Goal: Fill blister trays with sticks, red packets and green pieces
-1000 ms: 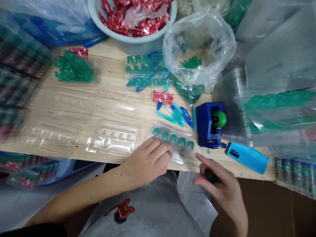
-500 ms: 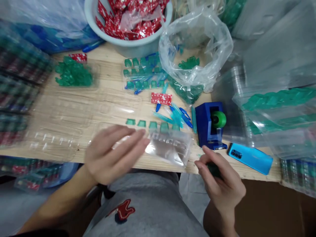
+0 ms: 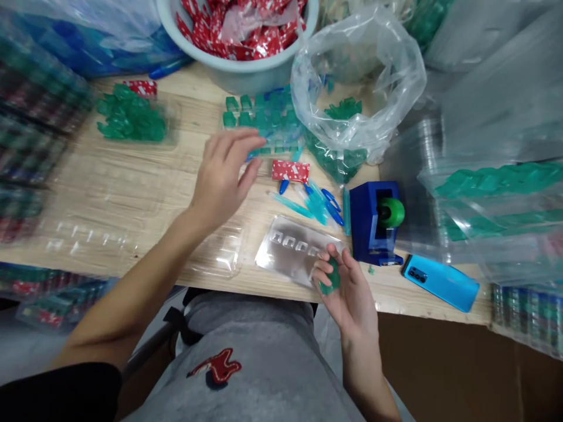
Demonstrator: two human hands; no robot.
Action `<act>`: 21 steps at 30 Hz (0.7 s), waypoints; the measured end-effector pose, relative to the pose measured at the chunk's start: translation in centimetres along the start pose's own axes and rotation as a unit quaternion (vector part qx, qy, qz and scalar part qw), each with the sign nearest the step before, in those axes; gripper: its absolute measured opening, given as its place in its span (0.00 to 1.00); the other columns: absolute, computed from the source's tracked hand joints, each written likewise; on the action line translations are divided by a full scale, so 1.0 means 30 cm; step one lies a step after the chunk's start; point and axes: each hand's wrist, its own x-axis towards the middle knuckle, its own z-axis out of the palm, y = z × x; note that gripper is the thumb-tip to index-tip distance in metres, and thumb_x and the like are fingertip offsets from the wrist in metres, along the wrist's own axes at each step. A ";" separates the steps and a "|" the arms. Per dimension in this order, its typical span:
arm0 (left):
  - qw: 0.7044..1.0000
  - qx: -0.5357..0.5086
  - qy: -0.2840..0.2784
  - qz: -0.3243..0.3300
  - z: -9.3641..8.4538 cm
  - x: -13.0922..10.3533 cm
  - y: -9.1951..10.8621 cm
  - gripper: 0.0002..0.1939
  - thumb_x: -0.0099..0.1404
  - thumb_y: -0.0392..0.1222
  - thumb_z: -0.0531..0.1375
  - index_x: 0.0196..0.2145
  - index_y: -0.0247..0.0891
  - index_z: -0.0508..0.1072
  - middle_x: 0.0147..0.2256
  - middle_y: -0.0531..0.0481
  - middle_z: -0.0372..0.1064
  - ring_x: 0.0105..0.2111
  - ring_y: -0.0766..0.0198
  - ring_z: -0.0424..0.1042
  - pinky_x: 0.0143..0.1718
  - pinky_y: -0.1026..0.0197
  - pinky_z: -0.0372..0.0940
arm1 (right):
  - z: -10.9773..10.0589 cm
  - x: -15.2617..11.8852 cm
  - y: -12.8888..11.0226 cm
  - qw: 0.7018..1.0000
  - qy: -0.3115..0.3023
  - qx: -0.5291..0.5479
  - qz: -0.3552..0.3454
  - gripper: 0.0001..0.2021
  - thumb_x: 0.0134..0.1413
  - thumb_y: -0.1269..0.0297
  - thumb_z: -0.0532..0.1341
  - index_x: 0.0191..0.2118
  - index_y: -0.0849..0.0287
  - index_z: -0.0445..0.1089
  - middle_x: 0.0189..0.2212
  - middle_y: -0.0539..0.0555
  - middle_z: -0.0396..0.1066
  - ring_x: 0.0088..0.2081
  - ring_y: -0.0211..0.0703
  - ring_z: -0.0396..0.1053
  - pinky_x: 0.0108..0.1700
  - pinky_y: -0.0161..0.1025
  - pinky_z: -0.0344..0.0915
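Observation:
My left hand (image 3: 226, 173) is stretched over the left front edge of a clear tray stack with rows of small green translucent pieces (image 3: 275, 117). Its fingers and thumb are apart with nothing visible between them; whether the fingertips touch the tray I cannot tell. Palm up near the front edge, my right hand (image 3: 349, 293) curls its fingers round green translucent plastic pieces (image 3: 332, 278). Just behind these fingers lies a clear plastic tray (image 3: 285, 258) with a row of small moulded squares, partly covered by the hand. Another clear tray (image 3: 220, 252) lies by my left forearm.
Blue and turquoise pens (image 3: 319, 202) and a red packet (image 3: 290, 171) lie mid-table. Right of them are a blue tape dispenser (image 3: 373, 225) and a phone (image 3: 442, 283). Behind stand a bucket (image 3: 237, 73) of red packets and an open plastic bag (image 3: 358, 132). Green pieces (image 3: 132, 117) fill a left tray.
My left hand has moved from the front tray back to the tray stack. The row of green pieces in front is gone from there. My right hand has moved left and turned palm up.

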 end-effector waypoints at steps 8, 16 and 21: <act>0.962 -0.225 -0.154 -0.030 -0.069 -0.190 0.355 0.10 0.69 0.35 0.57 0.48 0.37 0.68 0.43 0.47 0.70 0.44 0.66 0.72 0.44 0.65 0.72 | 0.072 -0.013 0.027 0.997 -0.071 -0.012 -0.007 0.11 0.53 0.58 0.63 0.39 0.54 0.78 0.42 0.52 0.78 0.47 0.44 0.73 0.49 0.43 0.73; 0.946 -0.271 -0.145 -0.105 -0.068 -0.197 0.346 0.15 0.68 0.32 0.57 0.51 0.41 0.66 0.45 0.48 0.69 0.43 0.65 0.72 0.43 0.61 0.71 | 0.094 -0.077 0.038 0.982 -0.097 -0.144 -0.074 0.19 0.53 0.68 0.66 0.50 0.44 0.74 0.58 0.47 0.69 0.58 0.43 0.68 0.61 0.44 0.65; 0.936 -0.293 -0.141 -0.134 -0.088 -0.196 0.348 0.09 0.67 0.33 0.58 0.44 0.43 0.69 0.40 0.51 0.69 0.42 0.66 0.71 0.41 0.62 0.69 | 0.059 -0.067 0.048 0.934 -0.118 -0.292 -0.169 0.18 0.59 0.65 0.64 0.54 0.40 0.71 0.55 0.46 0.72 0.59 0.40 0.66 0.66 0.46 0.57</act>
